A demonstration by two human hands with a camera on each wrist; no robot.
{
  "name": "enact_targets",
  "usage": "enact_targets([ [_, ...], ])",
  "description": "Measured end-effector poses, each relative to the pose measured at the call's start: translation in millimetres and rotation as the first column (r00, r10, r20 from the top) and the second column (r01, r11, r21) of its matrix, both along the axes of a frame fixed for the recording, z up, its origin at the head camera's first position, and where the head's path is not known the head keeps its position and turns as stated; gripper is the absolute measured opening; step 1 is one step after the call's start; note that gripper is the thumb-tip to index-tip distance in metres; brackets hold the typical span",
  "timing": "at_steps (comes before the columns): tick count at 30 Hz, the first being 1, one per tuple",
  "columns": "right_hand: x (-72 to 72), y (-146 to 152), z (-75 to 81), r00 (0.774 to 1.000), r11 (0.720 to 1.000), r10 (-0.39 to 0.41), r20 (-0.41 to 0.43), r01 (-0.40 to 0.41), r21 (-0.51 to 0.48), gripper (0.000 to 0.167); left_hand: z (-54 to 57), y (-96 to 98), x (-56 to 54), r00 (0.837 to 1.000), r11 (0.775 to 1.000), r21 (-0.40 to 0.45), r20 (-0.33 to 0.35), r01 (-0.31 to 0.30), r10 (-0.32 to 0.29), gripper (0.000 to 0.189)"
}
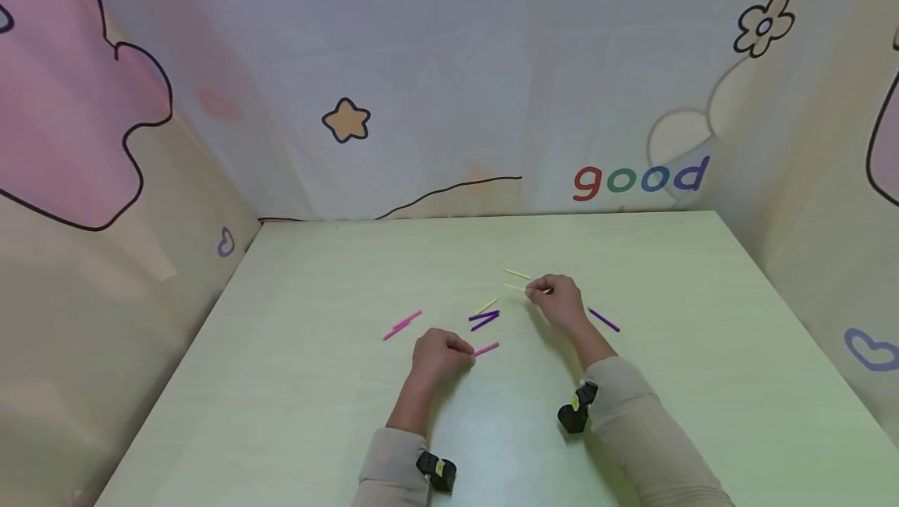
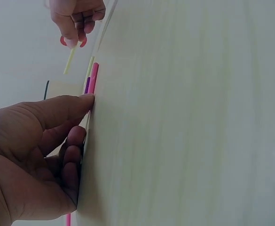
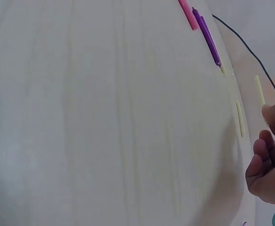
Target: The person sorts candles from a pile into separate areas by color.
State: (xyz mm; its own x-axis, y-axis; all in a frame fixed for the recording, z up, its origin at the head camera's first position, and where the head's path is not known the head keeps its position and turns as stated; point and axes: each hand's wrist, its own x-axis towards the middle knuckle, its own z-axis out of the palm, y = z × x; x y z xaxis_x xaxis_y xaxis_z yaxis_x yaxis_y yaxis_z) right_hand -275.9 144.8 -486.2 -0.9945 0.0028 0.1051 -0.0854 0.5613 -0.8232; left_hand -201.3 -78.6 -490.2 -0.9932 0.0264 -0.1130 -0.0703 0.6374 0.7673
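Note:
My left hand is low over the middle of the table, its thumb and fingertips pinching the near end of a pink stick. That stick projects past the thumb tip in the left wrist view. Farther back and to the right, my right hand holds a pale yellow stick between thumb and finger, raised off the table in the right wrist view. Another yellow stick lies just beyond it. Between the hands, a third yellow stick lies beside two purple sticks.
Two pink sticks lie together left of the left hand. A lone purple stick is right of the right wrist. The pale green table meets a printed cloth backdrop at the back and sides.

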Motion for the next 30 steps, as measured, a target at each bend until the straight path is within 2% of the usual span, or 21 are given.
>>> enact_targets([
  [8,-16.0,-1,-1.4,0.997,0.996,-0.083,-0.008,0.083,-0.019,0.014,1.4,-1.3,0.2,1.0,1.0,-0.02,-0.001,0.003,-0.003,0.005],
  [15,-29.8,4,-12.2,0.989,0.988,-0.149,0.022,0.15,-0.042,0.014,1.4,-0.3,-0.6,1.0,1.0,-0.01,0.017,-0.003,0.003,0.005],
  [19,-30.6,6,-16.7,0.989,0.989,-0.146,0.029,0.147,-0.023,0.012,1.0,1.0,-0.8,0.999,1.0,-0.009,0.033,-0.006,0.006,0.005],
  [26,-28.6,6,-18.7,0.988,0.989,-0.15,0.026,0.15,-0.007,0.009,-1.9,0.4,-2.1,1.0,1.0,-0.014,0.002,0.002,-0.002,0.005],
  [30,-28.1,5,-18.6,0.988,0.987,-0.157,0.005,0.157,0.025,0.009,-1.2,-0.2,-1.7,1.0,1.0,-0.009,0.008,0.002,-0.002,0.005],
])
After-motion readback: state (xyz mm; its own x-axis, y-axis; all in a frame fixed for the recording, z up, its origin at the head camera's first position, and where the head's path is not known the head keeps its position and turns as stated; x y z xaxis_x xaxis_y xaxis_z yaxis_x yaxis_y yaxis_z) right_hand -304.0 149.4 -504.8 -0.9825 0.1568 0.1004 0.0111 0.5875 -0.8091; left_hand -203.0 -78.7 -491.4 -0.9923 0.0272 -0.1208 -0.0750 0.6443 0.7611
